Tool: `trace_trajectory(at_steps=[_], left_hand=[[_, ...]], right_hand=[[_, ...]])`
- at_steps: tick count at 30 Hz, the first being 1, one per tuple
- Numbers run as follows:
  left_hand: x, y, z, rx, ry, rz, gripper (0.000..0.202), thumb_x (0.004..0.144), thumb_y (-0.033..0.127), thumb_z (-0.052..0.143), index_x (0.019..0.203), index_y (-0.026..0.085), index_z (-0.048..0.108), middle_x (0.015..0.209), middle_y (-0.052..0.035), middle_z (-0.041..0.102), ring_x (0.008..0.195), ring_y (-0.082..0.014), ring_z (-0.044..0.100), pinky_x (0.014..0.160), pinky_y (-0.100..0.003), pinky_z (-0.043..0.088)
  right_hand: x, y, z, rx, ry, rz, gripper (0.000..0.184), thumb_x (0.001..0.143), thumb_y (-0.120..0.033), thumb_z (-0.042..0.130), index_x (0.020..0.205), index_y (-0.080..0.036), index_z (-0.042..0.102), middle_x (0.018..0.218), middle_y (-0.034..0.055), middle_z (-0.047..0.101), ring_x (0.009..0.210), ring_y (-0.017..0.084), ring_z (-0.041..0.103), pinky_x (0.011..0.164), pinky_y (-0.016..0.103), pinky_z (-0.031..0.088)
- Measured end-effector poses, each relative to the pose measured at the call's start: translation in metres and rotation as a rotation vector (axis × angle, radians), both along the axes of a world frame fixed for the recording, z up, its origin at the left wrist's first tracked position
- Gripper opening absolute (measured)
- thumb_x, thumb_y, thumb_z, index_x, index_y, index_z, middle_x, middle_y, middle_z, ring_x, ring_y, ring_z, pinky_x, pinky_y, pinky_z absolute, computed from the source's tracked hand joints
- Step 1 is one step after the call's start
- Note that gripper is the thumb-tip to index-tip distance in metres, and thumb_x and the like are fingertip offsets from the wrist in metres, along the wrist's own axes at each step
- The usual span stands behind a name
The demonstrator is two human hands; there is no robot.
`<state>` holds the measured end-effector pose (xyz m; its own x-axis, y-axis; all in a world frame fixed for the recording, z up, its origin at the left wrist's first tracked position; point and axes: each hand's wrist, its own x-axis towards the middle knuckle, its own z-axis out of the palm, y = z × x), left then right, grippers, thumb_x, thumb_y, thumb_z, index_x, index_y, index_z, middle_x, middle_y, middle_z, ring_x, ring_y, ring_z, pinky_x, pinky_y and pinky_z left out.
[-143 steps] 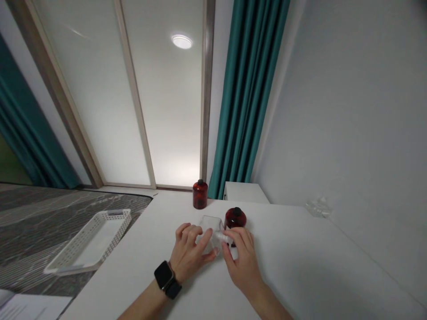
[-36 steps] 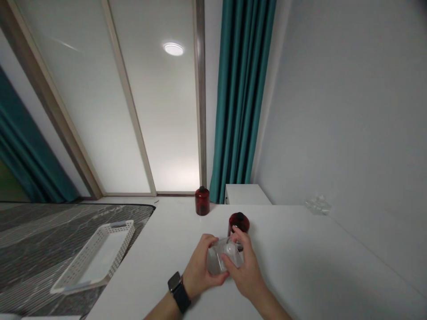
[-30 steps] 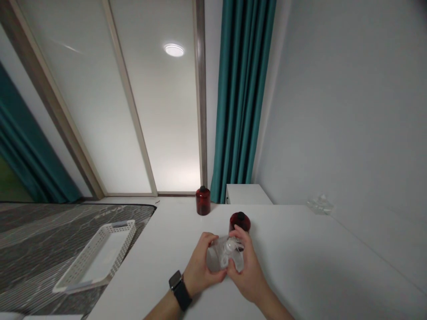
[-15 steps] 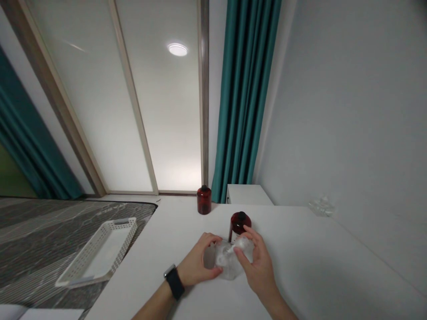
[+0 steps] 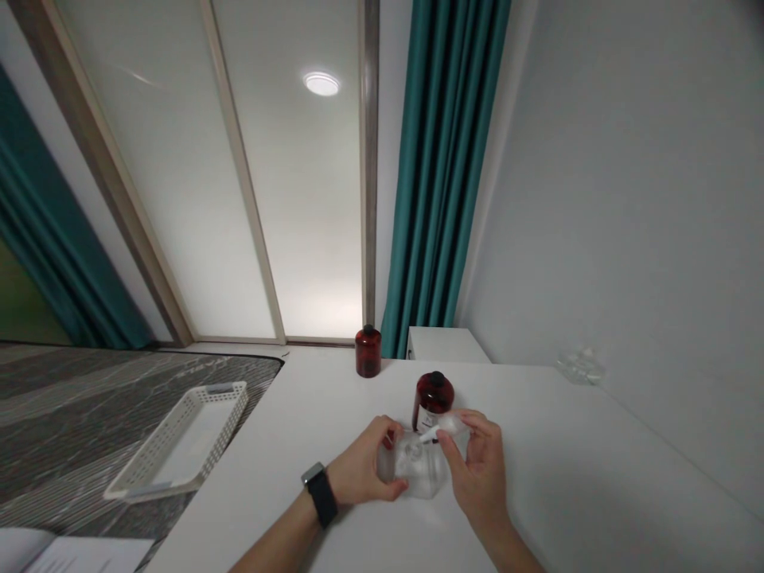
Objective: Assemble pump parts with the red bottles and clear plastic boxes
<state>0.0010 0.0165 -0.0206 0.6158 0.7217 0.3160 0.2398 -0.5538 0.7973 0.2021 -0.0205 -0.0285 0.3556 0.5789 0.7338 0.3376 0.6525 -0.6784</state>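
Observation:
My left hand [image 5: 365,469], with a dark-banded watch on its wrist, grips the side of a squat clear bottle [image 5: 422,471] on the white table. Its round mouth faces up. Between the fingertips of my right hand [image 5: 481,465] is a clear, rounded stopper [image 5: 430,434] with a whitish stem. The stem slants toward the bottle's mouth, just above it; whether they touch I cannot tell. Right behind the hands stands a dark red-brown bottle [image 5: 434,391] with a black cap and a pale label.
A second red-brown bottle [image 5: 368,354] stands at the table's far edge. Near the wall on the right lies a clear glass-like object [image 5: 580,368]. To the left, below the table [image 5: 286,430], are a white perforated basket [image 5: 152,491] and an open book [image 5: 89,551].
My right hand has moved slightly right and lifted the stopper off the bottle, baring its mouth and the stopper's stem. My left hand keeps its hold. The view has shifted a little.

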Motion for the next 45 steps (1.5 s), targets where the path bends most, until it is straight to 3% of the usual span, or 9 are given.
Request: trace_trajectory(at_steps=[5, 10, 21, 24, 28, 32, 40, 45], left_hand=[[0.0, 0.001, -0.003, -0.01, -0.005, 0.003, 0.056, 0.058, 0.007, 0.075, 0.107, 0.019, 0.052, 0.103, -0.0038, 0.058, 0.092, -0.0228, 0.055, 0.085, -0.038, 0.05], [0.0, 0.001, -0.002, -0.008, -0.003, 0.012, 0.055, 0.058, 0.008, 0.076, 0.106, 0.019, 0.053, 0.102, -0.0036, 0.059, 0.091, -0.0229, 0.056, 0.084, -0.038, 0.051], [0.0, 0.001, 0.002, -0.026, -0.003, 0.027, 0.051, 0.058, 0.008, 0.077, 0.103, 0.018, 0.054, 0.1, -0.0034, 0.059, 0.089, -0.0225, 0.056, 0.084, -0.038, 0.051], [-0.001, 0.001, 0.002, -0.021, -0.001, 0.026, 0.051, 0.059, 0.008, 0.076, 0.104, 0.018, 0.053, 0.102, -0.0039, 0.059, 0.091, -0.0228, 0.056, 0.085, -0.038, 0.05], [-0.001, 0.001, 0.002, -0.036, 0.004, 0.014, 0.051, 0.06, 0.008, 0.076, 0.104, 0.017, 0.053, 0.102, -0.0043, 0.058, 0.092, -0.0232, 0.056, 0.087, -0.039, 0.049], [0.0, 0.001, 0.003, -0.046, 0.025, 0.011, 0.052, 0.06, 0.011, 0.078, 0.105, 0.017, 0.051, 0.103, -0.0048, 0.058, 0.093, -0.0236, 0.055, 0.087, -0.039, 0.048], [-0.001, 0.004, 0.001, -0.064, 0.047, -0.011, 0.051, 0.063, 0.015, 0.077, 0.107, 0.017, 0.05, 0.105, -0.0062, 0.057, 0.096, -0.0246, 0.054, 0.089, -0.039, 0.048], [-0.003, 0.006, 0.0, -0.077, 0.052, -0.002, 0.05, 0.065, 0.015, 0.076, 0.107, 0.018, 0.05, 0.108, -0.0062, 0.057, 0.097, -0.0245, 0.054, 0.091, -0.041, 0.048]], right_hand=[[0.001, 0.001, -0.002, -0.071, -0.007, -0.021, 0.028, 0.086, -0.026, 0.069, 0.107, -0.024, 0.051, 0.104, 0.0062, 0.059, 0.1, 0.023, 0.06, 0.088, 0.042, 0.051], [-0.003, 0.001, -0.002, -0.165, 0.118, -0.022, 0.03, 0.085, -0.034, 0.069, 0.105, -0.024, 0.051, 0.099, 0.0046, 0.06, 0.094, 0.022, 0.061, 0.086, 0.04, 0.05], [-0.002, 0.003, 0.001, -0.316, 0.219, 0.124, 0.03, 0.087, -0.041, 0.066, 0.103, -0.024, 0.047, 0.089, 0.0015, 0.061, 0.083, 0.019, 0.061, 0.075, 0.034, 0.05], [-0.003, 0.001, 0.002, -0.314, 0.204, 0.129, 0.03, 0.087, -0.04, 0.067, 0.103, -0.023, 0.048, 0.092, 0.0024, 0.062, 0.086, 0.02, 0.062, 0.078, 0.035, 0.05], [0.0, 0.001, 0.007, -0.28, 0.28, 0.032, 0.03, 0.086, -0.04, 0.067, 0.102, -0.024, 0.047, 0.086, 0.0002, 0.058, 0.081, 0.019, 0.06, 0.074, 0.033, 0.05], [0.003, 0.003, 0.005, -0.253, 0.198, -0.017, 0.03, 0.085, -0.037, 0.068, 0.104, -0.024, 0.048, 0.093, 0.002, 0.058, 0.088, 0.02, 0.06, 0.082, 0.037, 0.049], [0.01, 0.005, -0.003, -0.266, 0.048, 0.063, 0.031, 0.087, -0.037, 0.066, 0.111, -0.024, 0.05, 0.103, 0.0062, 0.06, 0.1, 0.024, 0.06, 0.091, 0.043, 0.048], [0.013, 0.004, 0.003, -0.261, 0.084, 0.091, 0.03, 0.09, -0.039, 0.062, 0.113, -0.024, 0.049, 0.102, 0.0061, 0.062, 0.095, 0.022, 0.063, 0.085, 0.04, 0.051]])
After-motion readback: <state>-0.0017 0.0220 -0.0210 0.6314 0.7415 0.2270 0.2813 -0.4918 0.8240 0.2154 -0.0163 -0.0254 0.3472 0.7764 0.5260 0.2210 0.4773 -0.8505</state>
